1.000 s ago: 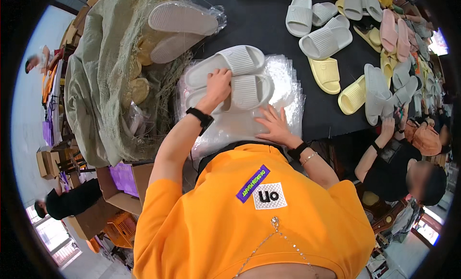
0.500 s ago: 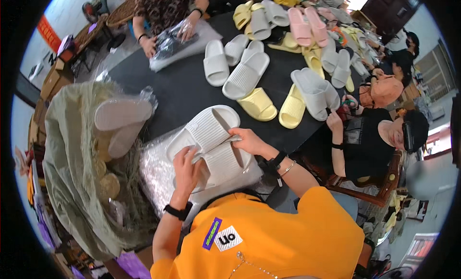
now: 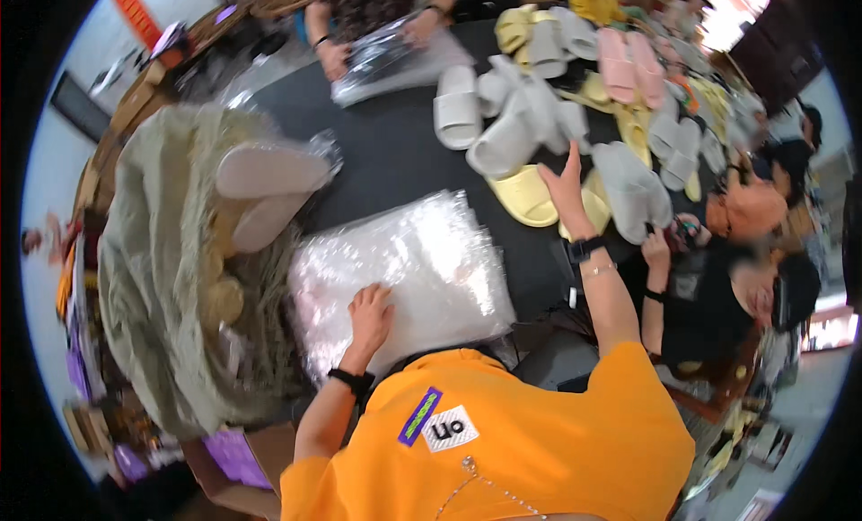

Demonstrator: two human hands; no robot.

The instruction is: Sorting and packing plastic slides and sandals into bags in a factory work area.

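My left hand (image 3: 370, 316) rests with its fingers bent loosely on a stack of clear plastic bags (image 3: 431, 261) and holds nothing. My right hand (image 3: 566, 191) is stretched out over the table, thumb and forefinger spread, with nothing in it. Just beyond its fingertips is a blurred pair of light grey slippers (image 3: 541, 104), over other grey slippers (image 3: 501, 144); I cannot tell whether it touches them. Below the right hand lie a yellow slipper (image 3: 523, 196) and another yellow slipper (image 3: 596, 203), partly hidden by my wrist. A grey pair (image 3: 630, 189) lies to the right.
At the left a large greenish sack (image 3: 153, 279) holds bagged slippers (image 3: 269, 173). Across the black table (image 3: 382, 157) a person handles a plastic bag (image 3: 395, 59). Another person (image 3: 709, 297) sits at the right. Pink slippers (image 3: 631, 65) and more pairs crowd the far right.
The light grey pair has left both my hands and is now among the other slippers. My right hand has moved out to the far right; my left has settled on the bags. The view has shifted.
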